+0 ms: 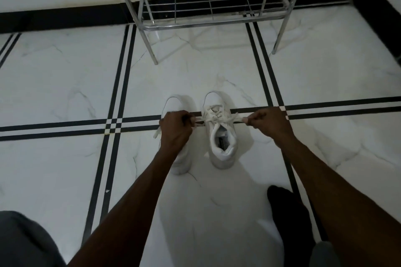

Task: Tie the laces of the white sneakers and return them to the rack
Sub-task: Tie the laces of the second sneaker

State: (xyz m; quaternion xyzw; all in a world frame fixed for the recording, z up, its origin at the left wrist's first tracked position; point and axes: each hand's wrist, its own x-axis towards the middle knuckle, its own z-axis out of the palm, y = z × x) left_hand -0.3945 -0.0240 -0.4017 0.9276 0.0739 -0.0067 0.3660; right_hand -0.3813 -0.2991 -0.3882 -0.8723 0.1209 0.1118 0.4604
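Note:
Two white sneakers stand side by side on the floor, toes pointing away from me. The right sneaker [221, 136] has its laces [213, 115] stretched out to both sides. My left hand [174, 130] is closed on the left lace end and covers much of the left sneaker [181, 104]. My right hand [267, 122] pinches the right lace end, pulled out to the right. A loose lace tip hangs below my left hand. The metal shoe rack [208, 2] stands beyond the sneakers against the wall, its lower shelf bare.
White marble floor tiles with black double stripes [117, 93] spread all around. A black skirting band runs along the wall. My dark-socked foot [286, 206] rests at the lower right, and a grey-clad knee [23, 243] shows at the lower left.

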